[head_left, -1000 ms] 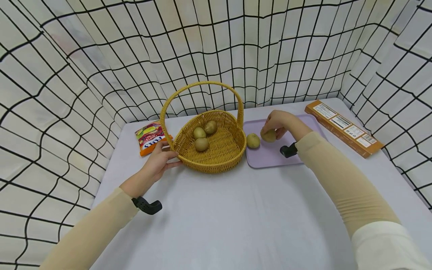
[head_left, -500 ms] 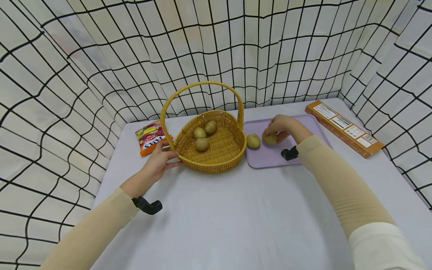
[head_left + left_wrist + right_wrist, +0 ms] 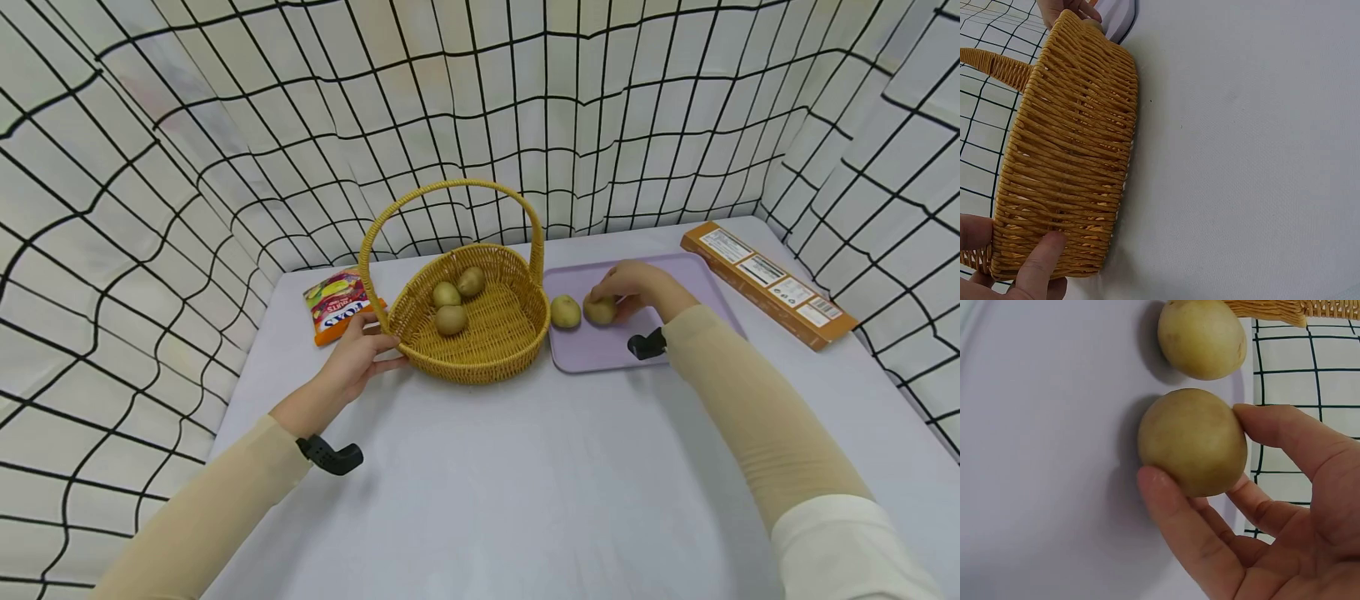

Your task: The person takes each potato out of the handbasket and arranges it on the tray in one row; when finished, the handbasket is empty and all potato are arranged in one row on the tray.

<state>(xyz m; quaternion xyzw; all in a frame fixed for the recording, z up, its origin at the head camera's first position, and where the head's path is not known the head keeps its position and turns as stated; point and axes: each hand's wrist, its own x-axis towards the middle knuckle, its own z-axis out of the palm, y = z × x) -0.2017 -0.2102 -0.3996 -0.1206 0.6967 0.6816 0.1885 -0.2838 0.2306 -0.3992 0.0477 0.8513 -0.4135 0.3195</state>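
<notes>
Clearly, the round fruit (image 3: 1192,442) in the middle of the right wrist view is what your right hand (image 3: 633,287) grasps: one digit bears on its upper right side, another on its lower left, with more fingers behind it toward the lower right. Its smooth skin and nearly ball-like shape suggest a firm, fairly light piece that could roll or slip from a high pinch, so you do best to hold it at its widest part from opposite sides, with moderate pressure, since hard fingertips might bruise it. It is over the lilac tray (image 3: 592,357), right of centre in the head view; whether its underside touches the tray, you cannot tell. Just beside it, to the left, lies a paler fruit (image 3: 566,312), near enough for a spread finger to nudge. Further left, at mid-frame, stands the wicker basket (image 3: 480,372), with three more fruits (image 3: 451,320) clustered in its left half. Your left hand (image 3: 358,354) grips the basket's left edge near the foot of its arched handle (image 3: 457,182). The weave looks light and a little springy, so the basket probably shifts easily, and that reinforced edge seems a sound place to steady it. Beyond your left hand lies a colourful packet (image 3: 337,304), and toward the right edge of the frame a long orange-brown box (image 3: 772,283).
</notes>
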